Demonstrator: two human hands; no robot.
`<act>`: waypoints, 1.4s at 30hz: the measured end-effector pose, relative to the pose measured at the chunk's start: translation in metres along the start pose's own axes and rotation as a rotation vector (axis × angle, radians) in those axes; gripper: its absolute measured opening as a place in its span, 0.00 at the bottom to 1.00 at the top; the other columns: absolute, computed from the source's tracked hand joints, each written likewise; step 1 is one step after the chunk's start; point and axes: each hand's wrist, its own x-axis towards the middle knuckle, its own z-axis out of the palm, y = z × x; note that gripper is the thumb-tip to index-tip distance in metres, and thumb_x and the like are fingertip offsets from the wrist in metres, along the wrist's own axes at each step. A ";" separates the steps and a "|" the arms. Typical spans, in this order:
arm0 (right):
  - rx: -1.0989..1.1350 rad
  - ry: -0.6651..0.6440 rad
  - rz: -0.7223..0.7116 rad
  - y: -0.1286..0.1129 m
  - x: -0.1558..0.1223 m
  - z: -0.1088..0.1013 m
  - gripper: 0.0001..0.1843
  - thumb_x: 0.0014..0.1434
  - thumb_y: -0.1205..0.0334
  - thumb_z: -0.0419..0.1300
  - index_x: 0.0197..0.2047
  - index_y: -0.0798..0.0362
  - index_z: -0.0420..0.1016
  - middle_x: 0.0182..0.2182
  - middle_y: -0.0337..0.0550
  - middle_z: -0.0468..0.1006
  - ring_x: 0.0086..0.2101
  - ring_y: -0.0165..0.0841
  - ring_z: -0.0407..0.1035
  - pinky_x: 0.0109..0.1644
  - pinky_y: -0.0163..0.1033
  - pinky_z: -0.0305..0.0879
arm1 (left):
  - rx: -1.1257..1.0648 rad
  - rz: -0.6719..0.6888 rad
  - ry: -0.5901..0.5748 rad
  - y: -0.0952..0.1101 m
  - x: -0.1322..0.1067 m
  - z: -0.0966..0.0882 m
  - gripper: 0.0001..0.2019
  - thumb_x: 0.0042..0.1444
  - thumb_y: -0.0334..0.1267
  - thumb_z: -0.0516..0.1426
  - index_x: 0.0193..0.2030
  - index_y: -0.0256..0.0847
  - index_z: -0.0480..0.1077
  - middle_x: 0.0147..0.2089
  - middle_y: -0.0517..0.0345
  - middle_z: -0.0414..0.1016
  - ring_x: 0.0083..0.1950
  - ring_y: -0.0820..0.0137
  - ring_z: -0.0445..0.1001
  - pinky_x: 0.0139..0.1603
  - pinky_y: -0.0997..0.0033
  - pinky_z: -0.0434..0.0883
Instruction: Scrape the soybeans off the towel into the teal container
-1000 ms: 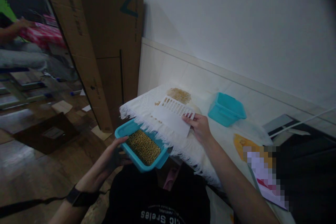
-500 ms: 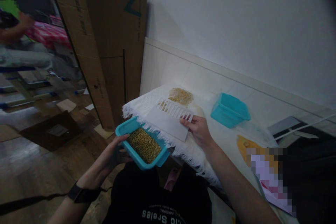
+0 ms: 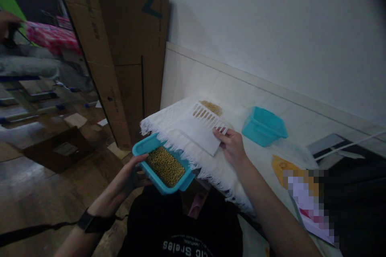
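Note:
My left hand (image 3: 132, 176) grips the near left side of a teal tray (image 3: 141, 148) filled with yellowish beans (image 3: 165, 166), held just below the fringed edge of a white cloth (image 3: 169, 122). My right hand (image 3: 232, 146) pinches the right end of a white slotted scraper (image 3: 200, 128), which is tilted up over the cloth. Behind the scraper's toothed edge lies a small heap of beans (image 3: 212, 107) on the cloth.
A second teal tray (image 3: 263, 126) stands on the white table to the right. An orange item (image 3: 282, 166) and printed paper (image 3: 310, 204) lie nearer right. Tall cardboard boxes (image 3: 126, 48) lean at the left; another person's hand (image 3: 7, 20) shows far left.
The scraper has lifted and moved away from me toward the bean heap, now covering part of it. The tray in my left hand has stayed put.

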 end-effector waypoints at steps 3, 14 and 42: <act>-0.005 0.174 -0.088 0.001 0.011 -0.010 0.32 0.28 0.42 0.88 0.33 0.51 0.89 0.31 0.43 0.88 0.33 0.42 0.81 0.38 0.47 0.78 | 0.012 0.000 0.019 -0.001 0.002 -0.001 0.30 0.52 0.55 0.75 0.57 0.42 0.78 0.48 0.47 0.86 0.39 0.53 0.88 0.42 0.50 0.88; -0.064 0.243 -0.033 0.009 0.020 -0.025 0.27 0.26 0.49 0.86 0.30 0.51 0.87 0.29 0.43 0.87 0.31 0.45 0.81 0.35 0.50 0.79 | 0.007 -0.006 0.005 -0.002 0.002 0.002 0.29 0.54 0.54 0.75 0.58 0.42 0.77 0.48 0.47 0.86 0.41 0.50 0.90 0.43 0.49 0.88; -0.069 0.267 -0.004 -0.001 0.018 -0.027 0.22 0.23 0.54 0.84 0.25 0.51 0.87 0.25 0.42 0.85 0.27 0.42 0.77 0.30 0.46 0.74 | 0.006 0.006 -0.011 0.000 -0.001 0.002 0.29 0.53 0.54 0.75 0.56 0.45 0.76 0.46 0.51 0.85 0.38 0.54 0.88 0.42 0.50 0.88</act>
